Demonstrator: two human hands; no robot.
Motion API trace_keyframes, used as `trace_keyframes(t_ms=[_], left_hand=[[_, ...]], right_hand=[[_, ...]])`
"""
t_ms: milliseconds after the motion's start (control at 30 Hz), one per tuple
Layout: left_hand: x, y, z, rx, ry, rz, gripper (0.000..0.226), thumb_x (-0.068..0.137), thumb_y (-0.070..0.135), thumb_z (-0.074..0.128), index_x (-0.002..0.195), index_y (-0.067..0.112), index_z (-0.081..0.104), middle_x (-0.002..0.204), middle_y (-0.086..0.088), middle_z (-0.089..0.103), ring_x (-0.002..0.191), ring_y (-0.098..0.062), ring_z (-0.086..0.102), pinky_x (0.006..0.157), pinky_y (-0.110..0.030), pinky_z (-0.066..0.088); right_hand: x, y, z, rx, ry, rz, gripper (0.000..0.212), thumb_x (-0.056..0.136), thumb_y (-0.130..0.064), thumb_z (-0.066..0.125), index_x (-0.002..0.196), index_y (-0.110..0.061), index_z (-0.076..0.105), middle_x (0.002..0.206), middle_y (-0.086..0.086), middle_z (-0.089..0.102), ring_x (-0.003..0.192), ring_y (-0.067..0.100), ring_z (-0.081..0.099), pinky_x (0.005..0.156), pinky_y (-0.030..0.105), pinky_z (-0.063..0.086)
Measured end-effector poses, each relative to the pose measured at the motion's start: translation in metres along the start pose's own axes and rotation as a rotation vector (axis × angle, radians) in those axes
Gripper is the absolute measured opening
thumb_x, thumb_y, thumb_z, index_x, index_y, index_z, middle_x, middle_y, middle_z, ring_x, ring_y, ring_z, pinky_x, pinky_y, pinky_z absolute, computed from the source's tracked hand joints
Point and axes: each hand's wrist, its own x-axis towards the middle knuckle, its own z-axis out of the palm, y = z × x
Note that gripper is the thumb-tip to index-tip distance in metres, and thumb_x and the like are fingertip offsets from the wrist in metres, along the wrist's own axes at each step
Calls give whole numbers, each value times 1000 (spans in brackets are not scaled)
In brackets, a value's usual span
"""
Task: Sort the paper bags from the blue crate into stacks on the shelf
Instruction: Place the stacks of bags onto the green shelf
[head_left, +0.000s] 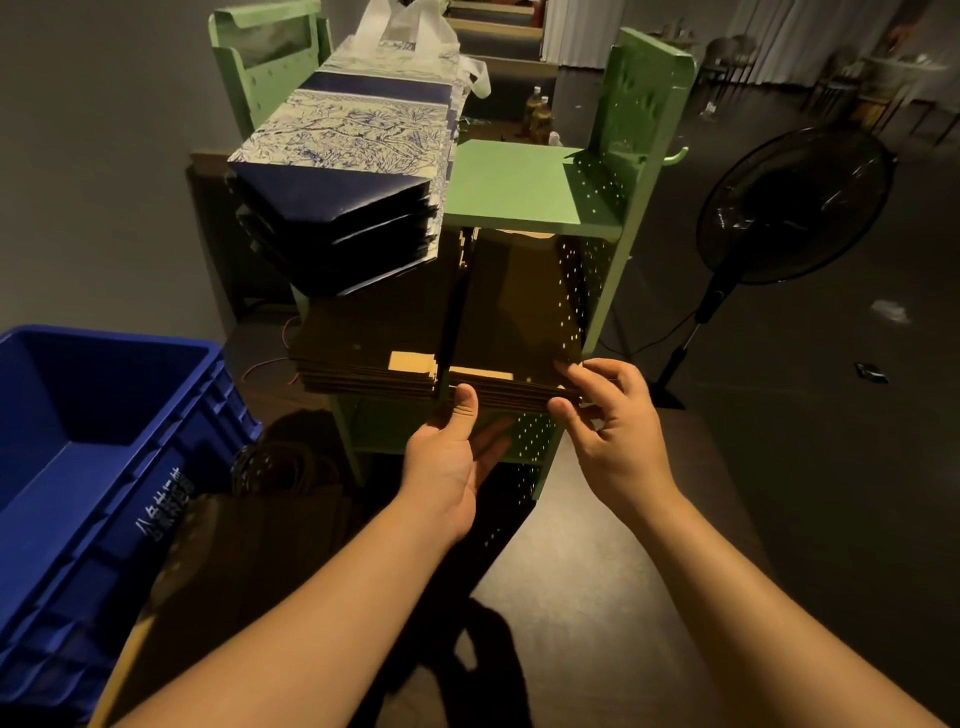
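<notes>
Your sorting looks close to finished. The blue crate (93, 441) at the left edge of the frame shows only its bare floor and walls, so nothing appears left in it. On the green shelf (524, 182) at centre, the patterned blue-and-white bags (358, 135) lie stacked on the upper level, overhanging its near edge. On the middle level sit two stacks of brown paper bags side by side: the left brown stack (369, 343) and the right brown stack (514, 322).

Your hands are both at the near edge of the right brown stack. Your left hand (457, 452) has its thumb pressed against the front of the stack, with the fingers straight underneath. Your right hand (608, 415) pinches the stack's near right corner, fingers curled over the top and thumb below. You seem to be squaring that stack.

More brown bags with handles (270, 499) lie on the floor between the crate and the shelf, at lower left; these likely still need a place.

Mind the edges: both brown stacks jut out past the shelf front, and the patterned stack hangs just above the left one. To the right, the perforated side panel (597, 176) stands close to the stack, so there is little side room. The floor towards the standing fan (789, 208) is open.
</notes>
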Motion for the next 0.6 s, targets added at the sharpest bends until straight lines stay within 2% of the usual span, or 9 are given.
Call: trace_keyframes(t_ms=[100, 200, 333, 500, 600], left_hand=[[2, 0, -3, -3, -13, 0, 52, 73, 38, 73, 115, 10, 62, 106, -12, 78, 92, -25, 78, 85, -40, 61], [5, -2, -6, 21, -14, 7, 35, 85, 30, 72, 110, 8, 61, 109, -14, 77, 98, -28, 77, 92, -42, 60], [8, -1, -5, 18, -19, 3, 21, 94, 24, 67, 107, 8, 64, 100, -12, 79, 94, -26, 78, 84, -39, 61], [8, -1, -3, -5, -18, -18, 16, 97, 17, 64, 109, 5, 64, 107, -16, 75, 95, -28, 76, 80, -37, 62], [9, 0, -4, -2, -23, -20, 15, 99, 14, 61, 111, 4, 63, 107, -15, 75, 92, -27, 77, 73, -34, 63]], right_hand=[[-2, 4, 0, 51, -7, 40, 60, 91, -28, 75, 147, -26, 52, 129, -12, 49, 113, 8, 57, 96, 25, 53], [-4, 9, 1, 142, -38, 114, 69, 89, -19, 78, 150, -28, 46, 128, -9, 57, 114, 8, 60, 92, 21, 54], [-3, 10, 5, 235, -18, 142, 61, 91, -12, 76, 144, -27, 50, 129, -6, 63, 114, 6, 63, 92, 22, 57], [-2, 9, 6, 294, 33, 159, 45, 93, -11, 73, 130, -30, 56, 122, -9, 67, 109, 3, 65, 91, 21, 59], [-3, 12, 6, 313, 30, 168, 44, 92, -11, 75, 126, -32, 57, 122, -8, 67, 109, 3, 66, 91, 22, 59]])
